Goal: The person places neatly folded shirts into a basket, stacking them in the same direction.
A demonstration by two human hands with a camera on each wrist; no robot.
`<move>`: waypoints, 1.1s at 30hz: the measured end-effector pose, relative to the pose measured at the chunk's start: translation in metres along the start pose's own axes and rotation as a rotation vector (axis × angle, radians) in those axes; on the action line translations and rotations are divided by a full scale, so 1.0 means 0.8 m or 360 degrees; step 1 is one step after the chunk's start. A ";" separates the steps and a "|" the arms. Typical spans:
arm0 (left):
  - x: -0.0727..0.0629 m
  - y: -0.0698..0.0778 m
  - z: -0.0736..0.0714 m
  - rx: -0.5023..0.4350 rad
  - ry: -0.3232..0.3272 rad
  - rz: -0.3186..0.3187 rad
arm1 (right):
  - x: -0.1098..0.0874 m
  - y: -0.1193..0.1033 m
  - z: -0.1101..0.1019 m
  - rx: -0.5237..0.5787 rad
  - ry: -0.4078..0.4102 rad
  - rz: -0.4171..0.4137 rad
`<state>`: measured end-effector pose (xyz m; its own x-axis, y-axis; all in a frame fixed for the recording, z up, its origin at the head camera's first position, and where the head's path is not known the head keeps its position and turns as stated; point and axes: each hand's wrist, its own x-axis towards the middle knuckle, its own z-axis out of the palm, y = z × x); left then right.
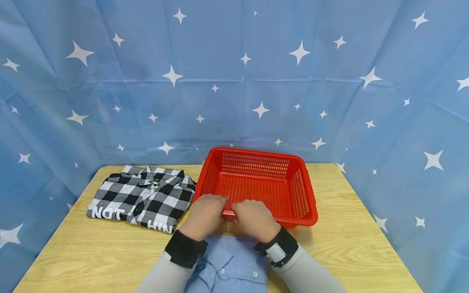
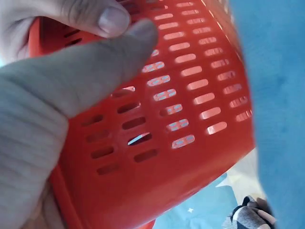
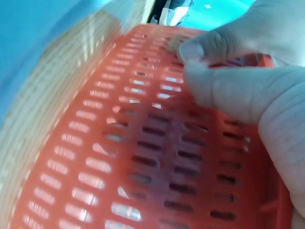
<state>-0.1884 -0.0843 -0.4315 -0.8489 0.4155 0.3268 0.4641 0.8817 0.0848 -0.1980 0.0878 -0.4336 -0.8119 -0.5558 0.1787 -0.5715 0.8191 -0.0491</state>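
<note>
Both left hand (image 1: pixel 206 215) and right hand (image 1: pixel 257 219) grip the basket (image 1: pixel 253 186) by its near rim, just ahead of them. Positioning it seems the step in hand; the next move likely calls for even, level grips.

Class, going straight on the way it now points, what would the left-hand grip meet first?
Past the near rim it holds, the left-hand grip would probably meet the far wall of the red plastic basket first, though depth is unclear.
</note>
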 end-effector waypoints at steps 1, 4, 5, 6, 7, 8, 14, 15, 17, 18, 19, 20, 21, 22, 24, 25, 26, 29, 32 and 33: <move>0.000 -0.001 0.000 0.0029 0.0028 0.0001 | 0.001 -0.001 -0.001 0.0002 0.0002 0.0002; -0.001 -0.003 0.000 0.0091 0.0065 0.0000 | 0.003 -0.002 -0.003 -0.0011 0.0007 0.0009; -0.001 -0.004 0.000 0.0102 0.0065 0.0001 | 0.003 -0.002 -0.004 -0.0015 0.0007 0.0010; 0.000 -0.005 0.000 0.0110 0.0060 0.0002 | 0.003 -0.002 -0.004 -0.0018 0.0005 0.0011; -0.001 -0.005 0.000 0.0116 0.0054 0.0003 | 0.003 -0.002 -0.004 -0.0021 0.0001 0.0010; -0.001 -0.006 0.000 0.0115 0.0048 0.0005 | 0.003 -0.002 -0.004 -0.0025 -0.0002 0.0009; -0.002 -0.008 0.000 0.0094 0.0041 0.0017 | 0.000 0.002 -0.003 0.0011 -0.0036 0.0042; -0.002 -0.008 -0.001 0.0088 0.0032 0.0009 | -0.001 0.004 -0.004 0.0030 -0.0046 0.0060; -0.002 -0.011 -0.002 0.0065 0.0003 -0.0029 | -0.004 0.009 -0.006 0.0061 -0.0063 0.0099; -0.002 -0.012 -0.003 0.0051 -0.0019 -0.0059 | -0.006 0.013 -0.007 0.0069 -0.0071 0.0120; -0.002 -0.013 -0.004 0.0034 -0.0047 -0.0091 | -0.008 0.017 -0.008 0.0069 -0.0073 0.0138; -0.002 -0.015 -0.005 0.0017 -0.0068 -0.0123 | -0.010 0.021 -0.009 0.0062 -0.0078 0.0157; -0.003 -0.016 -0.006 -0.0001 -0.0091 -0.0153 | -0.013 0.027 -0.010 0.0056 -0.0083 0.0178; -0.003 -0.017 -0.007 -0.0014 -0.0109 -0.0176 | -0.015 0.032 -0.011 0.0044 -0.0085 0.0194; -0.004 -0.019 -0.010 -0.0036 -0.0136 -0.0208 | -0.020 0.044 -0.012 0.0025 -0.0088 0.0225; -0.005 -0.020 -0.011 -0.0039 -0.0143 -0.0214 | -0.022 0.050 -0.013 0.0023 -0.0086 0.0240; -0.005 -0.021 -0.012 -0.0042 -0.0150 -0.0218 | -0.024 0.056 -0.013 0.0028 -0.0085 0.0254; -0.007 -0.024 -0.015 -0.0058 -0.0204 -0.0243 | -0.028 0.074 -0.016 0.0052 -0.0089 0.0282; -0.008 -0.029 -0.017 -0.0084 -0.0259 -0.0285 | -0.031 0.090 -0.018 0.0033 -0.0091 0.0290; -0.008 -0.031 -0.017 -0.0093 -0.0274 -0.0300 | -0.032 0.094 -0.019 0.0013 -0.0090 0.0281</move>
<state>-0.1911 -0.1118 -0.4225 -0.9500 0.2812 0.1358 0.3031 0.9349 0.1846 -0.2186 0.1655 -0.4268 -0.9050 -0.4107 0.1110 -0.4202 0.9037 -0.0827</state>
